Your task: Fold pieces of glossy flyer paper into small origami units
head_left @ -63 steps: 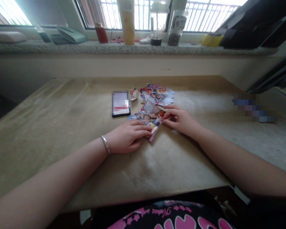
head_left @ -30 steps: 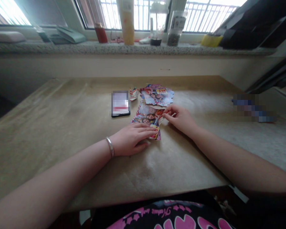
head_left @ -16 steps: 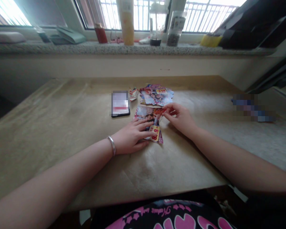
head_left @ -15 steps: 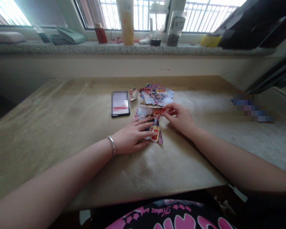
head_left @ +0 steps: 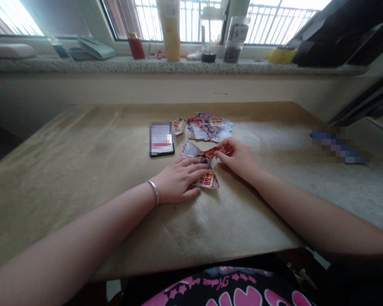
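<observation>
A colourful printed paper sheet (head_left: 207,180) with large red price digits lies creased on the table in front of me. My left hand (head_left: 181,178), a silver bangle at its wrist, rests flat on the sheet with fingers stretched out, covering its left part. At the sheet's right edge my right hand (head_left: 234,157) pinches the paper between thumb and fingertips. The pinched part is raised and bunched, and a pale underside shows there. Just beyond lies a stack of similar printed papers (head_left: 210,128). A small crumpled piece of paper (head_left: 179,126) sits left of that stack.
A dark-edged flat object with a blurred face (head_left: 161,139) lies left of the papers on the table (head_left: 83,178). Far right is a blurred blue item (head_left: 338,146). Bottles and jars, among them a yellow bottle (head_left: 171,38), line the windowsill (head_left: 98,66).
The sheet's right edge has been drawn up and in, bunching its middle. My left hand has shifted slightly right and up, leaving the price digits more exposed. The stack has not moved.
</observation>
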Tool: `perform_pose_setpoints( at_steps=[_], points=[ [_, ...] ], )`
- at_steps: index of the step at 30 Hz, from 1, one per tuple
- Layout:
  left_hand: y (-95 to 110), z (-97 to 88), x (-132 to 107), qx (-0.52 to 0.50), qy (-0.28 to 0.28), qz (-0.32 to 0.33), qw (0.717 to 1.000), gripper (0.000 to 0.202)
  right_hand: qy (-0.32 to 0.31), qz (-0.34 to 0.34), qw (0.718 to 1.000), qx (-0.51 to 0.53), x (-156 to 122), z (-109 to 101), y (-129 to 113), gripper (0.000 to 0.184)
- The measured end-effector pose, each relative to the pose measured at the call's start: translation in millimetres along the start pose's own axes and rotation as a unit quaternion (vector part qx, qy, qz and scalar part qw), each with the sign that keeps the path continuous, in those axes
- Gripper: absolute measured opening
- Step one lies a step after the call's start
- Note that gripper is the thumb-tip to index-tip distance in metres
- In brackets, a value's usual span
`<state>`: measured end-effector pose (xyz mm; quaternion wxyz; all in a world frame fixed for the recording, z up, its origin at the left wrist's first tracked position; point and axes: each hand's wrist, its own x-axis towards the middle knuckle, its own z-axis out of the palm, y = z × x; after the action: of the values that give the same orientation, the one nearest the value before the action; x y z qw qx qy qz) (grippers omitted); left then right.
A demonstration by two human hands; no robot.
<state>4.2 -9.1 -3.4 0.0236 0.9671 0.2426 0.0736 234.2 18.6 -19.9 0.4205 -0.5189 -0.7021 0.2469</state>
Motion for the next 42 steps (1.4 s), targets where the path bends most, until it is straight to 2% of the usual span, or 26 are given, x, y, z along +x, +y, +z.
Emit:
perform_pose_setpoints(
  at_steps=[8, 14, 17, 20, 23, 27, 33, 42],
  points=[
    [-0.4, 1.3, 3.2, 0.002, 0.027, 0.013, 1.000, 0.046, -0.005, 0.043, 0.997, 0.067, -0.8, 2.9, -1.4, 0.021],
    [-2.6, 3.5, 5.3, -0.033, 0.048, 0.002, 0.998, 0.047, 0.002, -0.004, 0.996, 0.084, -2.0, 2.7, -1.1, 0.018],
    [-3.0, 5.7, 4.7, -0.050, 0.068, -0.015, 0.996, 0.061, -0.006, -0.037, 0.995, 0.094, -4.4, 1.1, -3.5, 0.025],
    [-3.8, 7.8, 3.8, -0.059, 0.092, -0.028, 0.994, 0.085, -0.015, -0.042, 0.994, 0.103, -6.9, 0.0, -7.0, 0.040],
    [-5.2, 9.2, 3.3, -0.059, 0.106, -0.030, 0.992, 0.106, -0.020, -0.016, 0.992, 0.120, -7.8, 1.0, -9.4, 0.041],
    [-6.0, 9.9, 2.9, -0.042, 0.087, -0.033, 0.995, 0.120, -0.015, 0.034, 0.984, 0.176, -7.0, 4.6, -10.7, 0.040],
    [-5.7, 11.2, 2.3, -0.034, 0.074, -0.044, 0.996, 0.113, -0.012, 0.098, 0.971, 0.220, -5.2, 5.4, -10.7, 0.038],
    [3.0, 3.7, 10.5, -0.037, 0.050, -0.070, 0.996, 0.094, -0.023, 0.107, 0.968, 0.224, -3.4, 5.5, -7.6, 0.033]
  ],
)
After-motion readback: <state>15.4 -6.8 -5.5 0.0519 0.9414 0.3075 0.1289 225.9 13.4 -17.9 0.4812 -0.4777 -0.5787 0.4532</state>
